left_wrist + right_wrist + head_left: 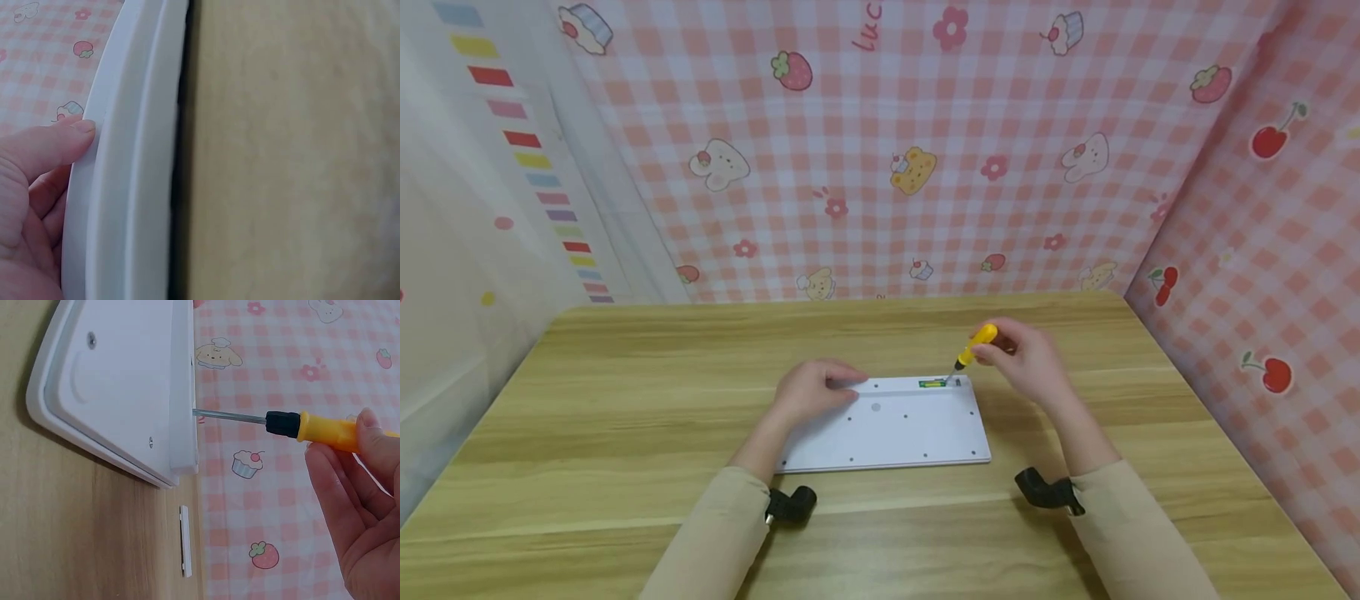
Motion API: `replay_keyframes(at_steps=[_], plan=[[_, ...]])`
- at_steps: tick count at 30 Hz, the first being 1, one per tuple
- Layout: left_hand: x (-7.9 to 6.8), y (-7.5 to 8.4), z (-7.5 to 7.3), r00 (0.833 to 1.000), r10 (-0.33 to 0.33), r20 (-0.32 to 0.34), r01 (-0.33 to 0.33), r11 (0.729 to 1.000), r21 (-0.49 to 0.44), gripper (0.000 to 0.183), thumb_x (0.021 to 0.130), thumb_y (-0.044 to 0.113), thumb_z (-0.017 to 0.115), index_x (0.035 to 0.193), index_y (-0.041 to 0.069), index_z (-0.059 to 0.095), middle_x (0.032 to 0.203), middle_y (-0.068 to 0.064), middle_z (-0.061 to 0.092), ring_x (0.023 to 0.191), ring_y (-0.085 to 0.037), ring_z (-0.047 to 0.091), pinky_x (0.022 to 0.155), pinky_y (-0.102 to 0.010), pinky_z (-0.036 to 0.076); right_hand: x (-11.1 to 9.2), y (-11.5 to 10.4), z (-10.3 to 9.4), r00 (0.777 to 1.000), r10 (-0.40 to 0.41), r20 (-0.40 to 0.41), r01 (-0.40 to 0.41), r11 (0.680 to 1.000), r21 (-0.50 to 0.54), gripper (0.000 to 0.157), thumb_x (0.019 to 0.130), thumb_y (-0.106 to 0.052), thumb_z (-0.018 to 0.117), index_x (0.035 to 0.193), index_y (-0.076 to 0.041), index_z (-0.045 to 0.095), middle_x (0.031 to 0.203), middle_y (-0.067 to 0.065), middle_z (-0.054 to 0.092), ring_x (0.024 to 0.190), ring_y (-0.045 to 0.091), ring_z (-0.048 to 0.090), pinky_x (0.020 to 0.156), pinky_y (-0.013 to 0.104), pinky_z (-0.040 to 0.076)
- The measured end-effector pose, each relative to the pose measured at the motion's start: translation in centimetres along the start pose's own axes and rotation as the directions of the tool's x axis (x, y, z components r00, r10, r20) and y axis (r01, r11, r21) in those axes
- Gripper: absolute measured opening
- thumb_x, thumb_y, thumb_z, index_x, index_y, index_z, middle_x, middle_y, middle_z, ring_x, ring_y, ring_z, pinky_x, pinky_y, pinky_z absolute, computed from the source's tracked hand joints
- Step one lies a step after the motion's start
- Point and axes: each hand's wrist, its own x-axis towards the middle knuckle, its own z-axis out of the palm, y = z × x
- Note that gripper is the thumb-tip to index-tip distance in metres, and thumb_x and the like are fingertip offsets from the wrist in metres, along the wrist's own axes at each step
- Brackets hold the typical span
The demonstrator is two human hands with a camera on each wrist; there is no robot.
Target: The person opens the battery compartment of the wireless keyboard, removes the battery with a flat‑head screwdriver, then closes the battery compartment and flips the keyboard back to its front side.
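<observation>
A white keyboard (pixel 887 433) lies underside up on the table, small screws dotted over its back. In the raised ridge along its far edge, a slot holds a green-and-yellow battery (pixel 933 384). My left hand (pixel 811 390) grips that far edge left of the slot; the left wrist view shows the thumb (pixel 65 140) on the white casing and the fingers behind it. My right hand (pixel 1026 362) pinches the yellow handle of a screwdriver (pixel 977 345), also seen in the right wrist view (pixel 325 429). Its metal shaft slants down to the slot; the ridge hides the tip in the right wrist view.
In the right wrist view a narrow white strip, like a battery cover (pixel 185 541), lies on the table beyond the keyboard. The wooden table (pixel 587 433) ends at a pink checked cloth (pixel 865 217) behind and another on the right. Black wrist cameras (pixel 792 505) sit at both sleeves.
</observation>
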Motion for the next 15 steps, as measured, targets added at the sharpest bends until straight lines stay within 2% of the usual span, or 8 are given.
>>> replay_keyframes(at_steps=[8, 15], plan=[[0.0, 0.1, 0.0, 1.0, 0.016, -0.005, -0.016, 1.0, 0.003, 0.028, 0.085, 0.014, 0.077, 0.112, 0.021, 0.076, 0.122, -0.003, 0.069, 0.114, -0.025, 0.062, 0.102, -0.046, 0.045, -0.1, 0.1, 0.2, 1.0, 0.003, -0.016, -0.003, 0.999, 0.035, 0.015, 0.092, -0.008, 0.07, 0.106, -0.002, 0.069, 0.095, 0.013, 0.069, 0.08, 0.022, 0.068, 0.068, 0.026, 0.059], [0.0, 0.0, 0.0, 1.0, 0.02, -0.007, -0.02, 1.0, 0.01, 0.028, 0.084, 0.015, 0.077, 0.112, 0.021, 0.076, 0.123, -0.004, 0.068, 0.116, -0.026, 0.061, 0.104, -0.048, 0.043, -0.2, 1.5, 0.3, 0.998, 0.052, -0.027, -0.045, 0.975, 0.218, 0.021, 0.094, -0.005, 0.066, 0.111, 0.008, 0.065, 0.103, 0.022, 0.067, 0.087, 0.029, 0.069, 0.073, 0.026, 0.058]])
